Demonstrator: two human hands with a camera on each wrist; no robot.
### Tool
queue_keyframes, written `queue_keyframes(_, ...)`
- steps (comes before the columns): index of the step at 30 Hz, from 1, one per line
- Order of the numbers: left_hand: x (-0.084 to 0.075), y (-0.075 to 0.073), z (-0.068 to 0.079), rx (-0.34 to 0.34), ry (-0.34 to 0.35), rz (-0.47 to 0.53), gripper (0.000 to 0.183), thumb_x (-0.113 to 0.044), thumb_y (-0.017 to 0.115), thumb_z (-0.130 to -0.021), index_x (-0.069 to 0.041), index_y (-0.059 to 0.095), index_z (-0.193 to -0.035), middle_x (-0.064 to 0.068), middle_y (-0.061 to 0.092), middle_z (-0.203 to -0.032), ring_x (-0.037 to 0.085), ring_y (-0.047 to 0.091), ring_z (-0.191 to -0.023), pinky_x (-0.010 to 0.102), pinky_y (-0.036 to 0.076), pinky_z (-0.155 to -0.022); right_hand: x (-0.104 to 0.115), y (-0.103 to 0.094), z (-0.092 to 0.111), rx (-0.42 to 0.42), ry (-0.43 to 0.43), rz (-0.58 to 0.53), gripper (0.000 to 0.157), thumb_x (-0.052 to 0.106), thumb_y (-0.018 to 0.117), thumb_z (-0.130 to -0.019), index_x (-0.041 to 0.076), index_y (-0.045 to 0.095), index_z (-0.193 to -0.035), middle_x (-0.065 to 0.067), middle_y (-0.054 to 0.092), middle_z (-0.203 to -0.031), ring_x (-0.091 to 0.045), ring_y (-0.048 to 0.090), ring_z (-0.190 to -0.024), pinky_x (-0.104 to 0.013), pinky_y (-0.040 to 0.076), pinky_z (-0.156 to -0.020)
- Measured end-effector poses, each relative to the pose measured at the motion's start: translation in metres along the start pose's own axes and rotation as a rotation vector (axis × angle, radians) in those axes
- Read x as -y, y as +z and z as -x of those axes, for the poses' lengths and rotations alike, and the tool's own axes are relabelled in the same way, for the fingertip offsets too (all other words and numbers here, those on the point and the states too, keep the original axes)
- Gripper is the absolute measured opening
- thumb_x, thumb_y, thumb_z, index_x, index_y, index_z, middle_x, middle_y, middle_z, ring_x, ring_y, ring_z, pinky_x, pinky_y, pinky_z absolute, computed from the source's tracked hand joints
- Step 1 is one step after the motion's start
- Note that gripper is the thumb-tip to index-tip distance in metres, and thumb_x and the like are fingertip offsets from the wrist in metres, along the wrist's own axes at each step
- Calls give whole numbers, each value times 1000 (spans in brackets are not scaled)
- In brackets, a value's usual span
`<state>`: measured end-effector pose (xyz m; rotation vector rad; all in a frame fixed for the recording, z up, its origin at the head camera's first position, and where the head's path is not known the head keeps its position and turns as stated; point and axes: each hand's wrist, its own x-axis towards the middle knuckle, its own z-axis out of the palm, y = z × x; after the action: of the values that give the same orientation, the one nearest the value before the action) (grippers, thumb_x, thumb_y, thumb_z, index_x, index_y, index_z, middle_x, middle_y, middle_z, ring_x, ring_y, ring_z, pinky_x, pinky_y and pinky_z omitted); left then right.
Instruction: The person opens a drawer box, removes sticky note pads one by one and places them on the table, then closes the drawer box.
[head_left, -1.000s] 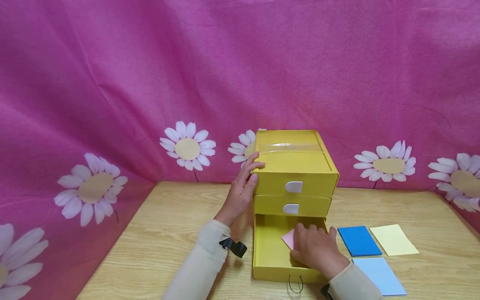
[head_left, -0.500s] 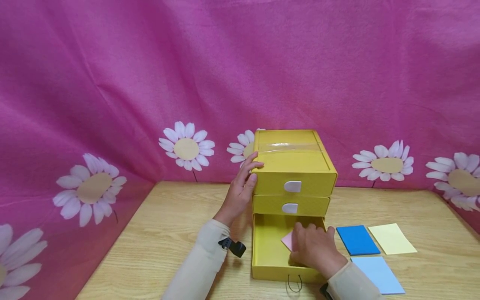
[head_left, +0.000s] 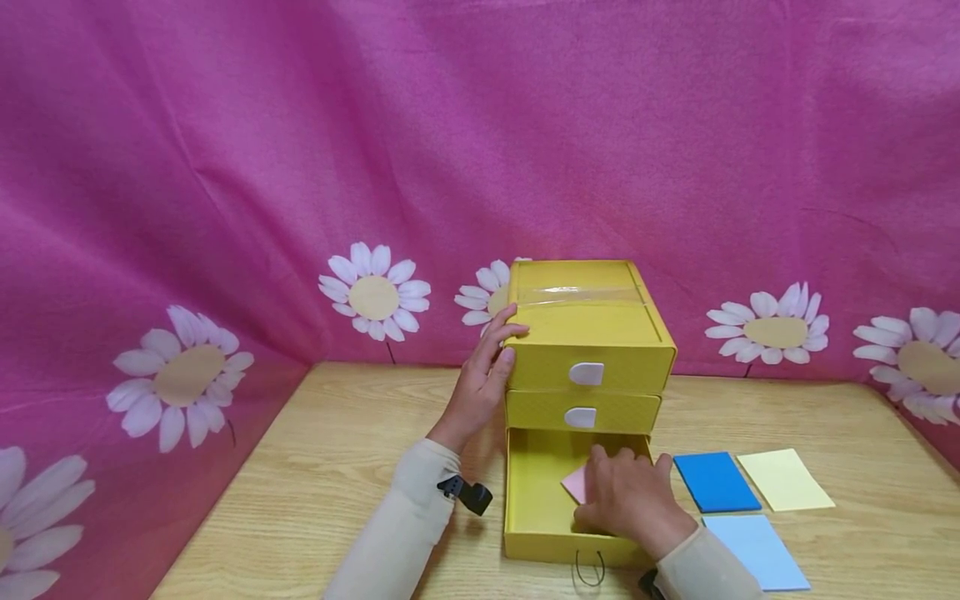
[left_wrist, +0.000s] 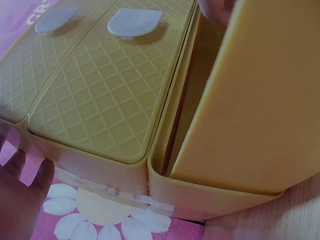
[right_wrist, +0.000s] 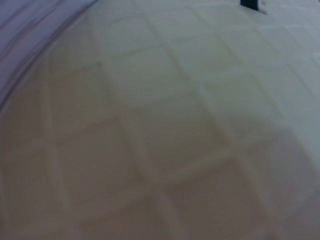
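Observation:
A yellow three-drawer box (head_left: 573,304) stands on the table, its bottom drawer (head_left: 540,546) pulled out. My left hand (head_left: 478,387) rests its extended fingers against the box's left side, with the thumb near the front corner. The left wrist view shows those fingers (left_wrist: 42,177) beside the closed drawer fronts. My right hand (head_left: 630,500) reaches palm down into the open drawer, over a pink paper square (head_left: 575,483). Only one corner of the pink paper shows; the fingertips are hidden, and I cannot tell whether they grip it. The right wrist view is filled by the drawer's diamond-patterned front (right_wrist: 150,125).
Right of the drawer lie a dark blue paper pad (head_left: 717,482), a pale yellow sheet (head_left: 786,479) and a light blue pad (head_left: 759,552). The upper drawers carry white tabs (head_left: 587,373). A thin dark loop (head_left: 589,569) hangs at the bottom drawer's front. A pink flowered cloth (head_left: 600,125) hangs behind.
My right thumb has shifted slightly left and toward the drawer's front. The left hand, the box and the papers stay in place.

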<state>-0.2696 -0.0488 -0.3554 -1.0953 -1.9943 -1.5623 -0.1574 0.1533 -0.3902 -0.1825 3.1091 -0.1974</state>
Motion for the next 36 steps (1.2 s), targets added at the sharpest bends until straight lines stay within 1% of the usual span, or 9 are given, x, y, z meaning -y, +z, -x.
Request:
queue_keyframes(5, -2, 0, 0, 2, -26, -7, 32, -18, 39, -105, -17, 48, -135, -5, 25, -157, 13, 20, -145, 41, 28, -114, 0, -1, 0, -12, 12, -17, 52, 47, 78, -60, 14, 49, -87, -6, 47, -69, -26, 49, -61, -51, 32, -67)
queue_keyframes(9, -24, -2, -1, 7, -46, -6, 31, -12, 38, -104, -9, 47, -134, 6, 26, -157, 18, 21, -145, 42, 26, -114, 0, -1, 0, -27, 23, -31, 49, 45, 76, -62, 14, 47, -86, -6, 45, -67, -25, 47, -60, -48, 30, -66)
queue_keyframes(12, -40, -3, -2, 11, -59, -2, 31, -8, 39, -103, -4, 47, -132, 13, 27, -156, 21, 21, -145, 42, 26, -114, -1, -1, 0, -26, 30, -44, 48, 46, 76, -62, 15, 47, -85, -5, 45, -67, -24, 47, -62, -46, 29, -65)
queue_keyframes(16, -39, -3, -1, 10, -61, 11, 30, -7, 39, -103, -4, 47, -131, 14, 27, -156, 21, 21, -145, 43, 26, -114, -1, -2, 1, -19, 34, -60, 48, 47, 78, -62, 17, 47, -83, -5, 46, -68, -24, 47, -63, -45, 29, -65)
queue_keyframes(19, -25, -1, -1, 4, -55, 2, 31, -9, 38, -103, -7, 47, -133, 8, 27, -157, 19, 21, -145, 43, 26, -114, -1, -2, 1, -25, 31, -64, 46, 47, 76, -63, 18, 47, -82, -4, 45, -67, -24, 46, -63, -44, 28, -65)
queue_keyframes(23, -7, 0, -1, -2, -43, -20, 32, -13, 39, -104, -14, 47, -135, -2, 26, -157, 14, 21, -145, 41, 27, -114, -2, -5, 1, -58, 22, -57, 42, 46, 73, -65, 19, 46, -80, -3, 44, -66, -23, 46, -63, -42, 27, -64)
queue_keyframes(24, -5, 0, -1, -2, -39, -23, 32, -15, 39, -104, -16, 47, -135, -4, 26, -157, 13, 21, -144, 41, 27, -114, -2, -6, 2, -67, 20, -55, 41, 46, 72, -65, 19, 45, -79, -3, 44, -66, -23, 46, -63, -42, 27, -63)
queue_keyframes(30, 0, 1, 1, -1, -23, -1, 32, -17, 40, -104, -17, 48, -135, -5, 27, -157, 14, 22, -144, 43, 26, -114, -3, -12, 6, -76, 10, -51, 41, 49, 71, -70, 19, 44, -78, -2, 43, -64, -21, 44, -62, -40, 26, -63)
queue_keyframes(36, -7, 1, 0, -6, -37, -8, 32, -13, 39, -104, -15, 47, -135, -2, 27, -157, 13, 23, -144, 41, 26, -114, -4, -20, 9, -135, -25, -76, 40, 48, 71, -72, 19, 45, -77, 0, 43, -61, -19, 45, -62, -41, 27, -64)
